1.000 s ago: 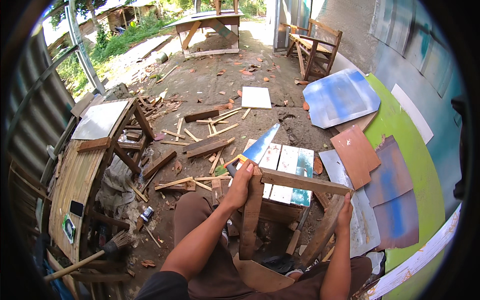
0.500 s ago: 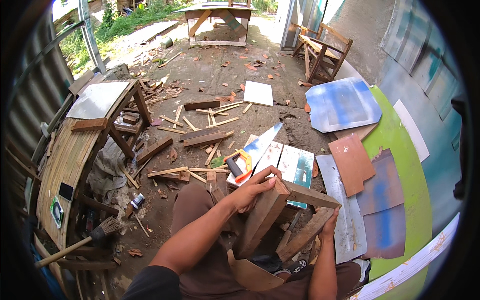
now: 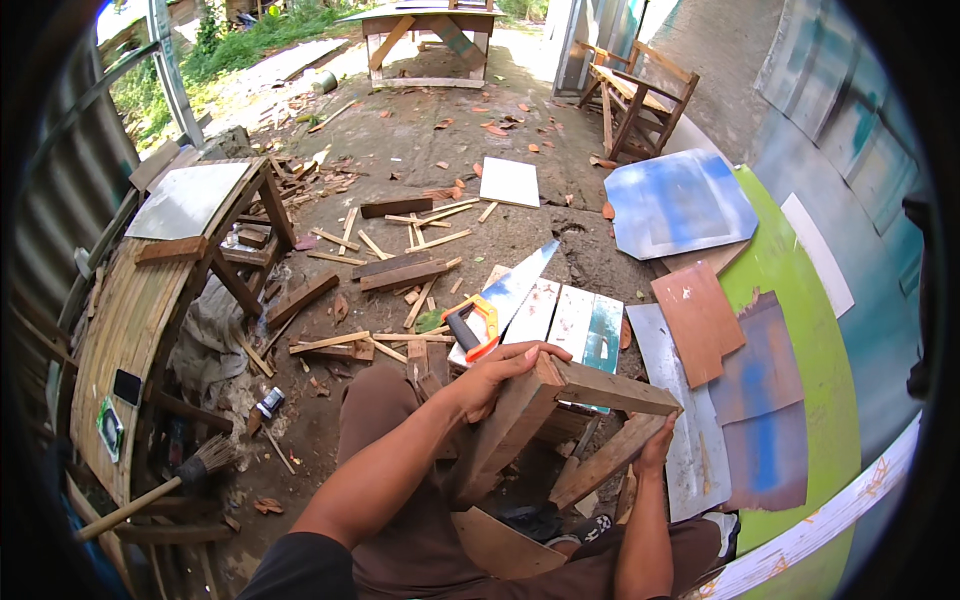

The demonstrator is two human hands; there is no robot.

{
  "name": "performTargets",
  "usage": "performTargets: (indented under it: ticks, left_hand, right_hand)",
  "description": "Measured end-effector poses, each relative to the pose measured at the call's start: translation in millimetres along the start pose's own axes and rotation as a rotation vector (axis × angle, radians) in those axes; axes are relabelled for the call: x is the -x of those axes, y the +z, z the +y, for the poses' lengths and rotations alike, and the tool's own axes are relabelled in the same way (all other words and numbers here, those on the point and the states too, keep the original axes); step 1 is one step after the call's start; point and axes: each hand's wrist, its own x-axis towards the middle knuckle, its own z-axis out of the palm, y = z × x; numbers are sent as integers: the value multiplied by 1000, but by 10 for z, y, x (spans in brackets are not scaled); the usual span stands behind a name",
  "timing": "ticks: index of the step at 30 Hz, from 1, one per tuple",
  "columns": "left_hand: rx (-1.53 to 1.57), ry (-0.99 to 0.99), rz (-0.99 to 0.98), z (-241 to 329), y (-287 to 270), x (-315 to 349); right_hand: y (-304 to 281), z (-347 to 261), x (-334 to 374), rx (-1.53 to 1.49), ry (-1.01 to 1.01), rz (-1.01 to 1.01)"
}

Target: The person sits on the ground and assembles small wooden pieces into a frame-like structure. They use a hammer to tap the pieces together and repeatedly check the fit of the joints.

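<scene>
A frame of wooden bars (image 3: pixel 513 428) stands tilted between my legs, a short bar joining its two longer ones. My left hand (image 3: pixel 498 380) grips its upper left corner, fingers laid over the top end. At the right corner, my right hand (image 3: pixel 655 445) is closed round the other long bar, its fingers partly hidden behind the wood. Just beyond the frame a handsaw (image 3: pixel 525 283) with an orange and black handle rests on a paint-stained white slatted surface (image 3: pixel 570 318). Below the frame is a thin curved brown board (image 3: pixel 508 545).
On the left is a slatted bench (image 3: pixel 150 330) with a phone (image 3: pixel 127 387) and a broom (image 3: pixel 195 465) beside it. Wood offcuts (image 3: pixel 405 272) litter the floor ahead. Sheet panels (image 3: pixel 685 205) lie to the right, a wooden chair (image 3: pixel 640 95) behind them.
The frame has shifted slightly left and tilted a little, with both hands still on it. My left hand's fingers lie flatter over the corner. The whole view has moved slightly.
</scene>
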Motion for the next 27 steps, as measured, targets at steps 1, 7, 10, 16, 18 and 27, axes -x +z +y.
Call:
performTargets:
  ticks: [1, 7, 10, 16, 18, 27]
  left_hand:
    - [13, 9, -11, -5, -24, 4]
    - [-58, 121, -147, -17, -246, 44]
    - [-25, 125, -149, -58, -293, 67]
    - [36, 115, -198, -115, -363, 76]
    - [70, 111, -223, -136, -382, 51]
    - [53, 141, -228, -160, -338, -2]
  right_hand:
    - [-22, -12, 3, 23, -21, 1]
    - [-191, -139, -87, 69, -167, 141]
    - [-203, -288, -47, 207, -353, 111]
    - [-190, -534, 26, 186, -461, 107]
    - [-241, -534, 7, 242, -473, 141]
    - [-311, -669, 63, 257, -535, 155]
